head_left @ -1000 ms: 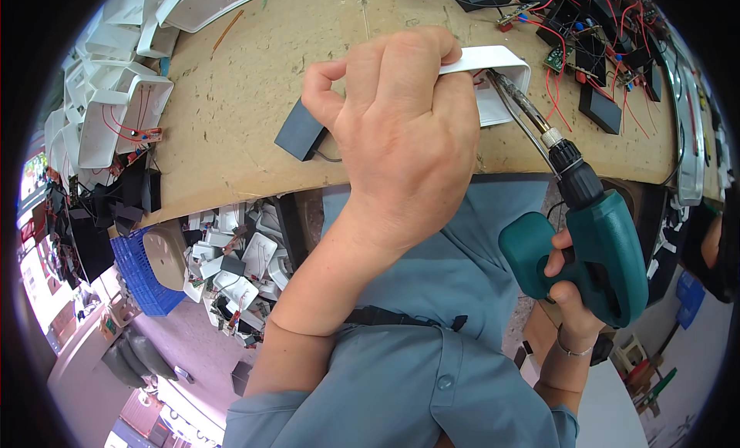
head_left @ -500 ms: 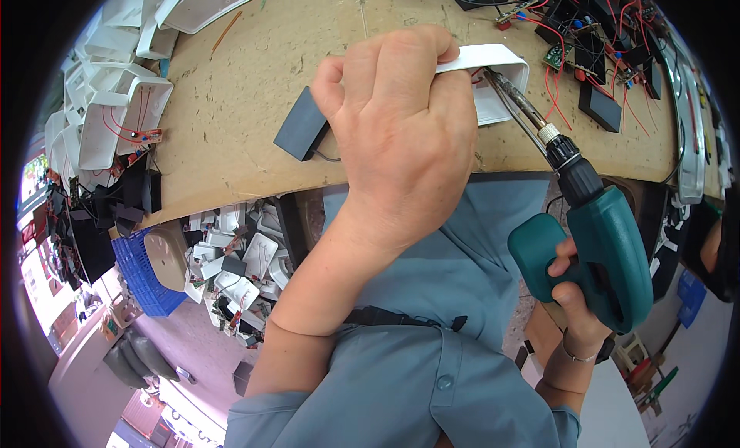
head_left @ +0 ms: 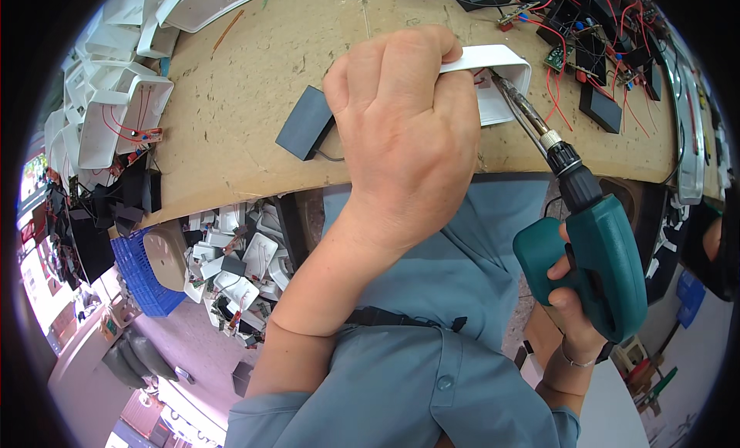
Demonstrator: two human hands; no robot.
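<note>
Left hand (head_left: pixel 408 132) knuckles-up, right hand (head_left: pixel 575 317) curled

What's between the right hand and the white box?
The green soldering gun, held in the right hand and poking into the white box; the head view shows it.

The left of two head-worn fisheye cameras looks steeply down from above the grey-blue shirt (head_left: pixel 378 386), facing forward across the near edge of the surface (head_left: pixel 239 117). It sits close: the left hand (head_left: pixel 408 132) fills much of the view just beyond that edge, the right hand (head_left: pixel 581 329) smaller on its near side. The wide lens bows the edge, takes in the floor (head_left: pixel 173 332) below its left corner, and darkens to a round rim.
</note>
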